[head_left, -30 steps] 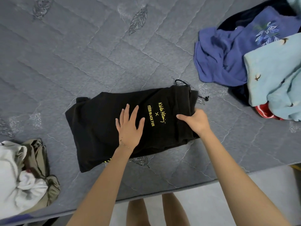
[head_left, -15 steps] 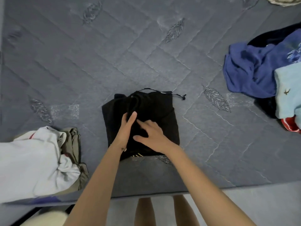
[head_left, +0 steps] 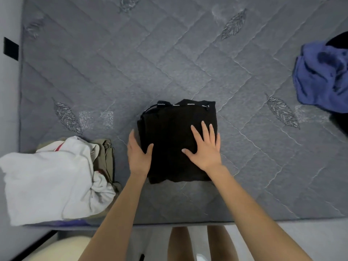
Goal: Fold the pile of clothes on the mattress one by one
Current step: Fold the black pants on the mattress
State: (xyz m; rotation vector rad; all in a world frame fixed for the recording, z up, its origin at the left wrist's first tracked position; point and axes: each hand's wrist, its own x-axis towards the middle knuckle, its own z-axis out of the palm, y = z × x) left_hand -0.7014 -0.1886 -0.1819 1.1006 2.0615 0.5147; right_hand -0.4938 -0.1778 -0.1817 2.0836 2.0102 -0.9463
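One mattress (head_left: 169,63) is counted; on it one folded black garment (head_left: 175,147) is seen; two hands are counted, one left hand (head_left: 138,155) and one right hand (head_left: 204,147); two bare forearms (head_left: 116,213) and two bare legs (head_left: 178,243) are seen. In the heap at the left two pieces can be told apart, one white garment (head_left: 47,181) and one olive garment (head_left: 107,155); at the right edge two more are counted, one blue garment (head_left: 322,78) and one dark garment (head_left: 339,40), largely cut off; five stitched leaves (head_left: 282,112) are made out on the mattress, one cut by the top edge; one black patch (head_left: 11,48) is seen on the wall (head_left: 9,91).
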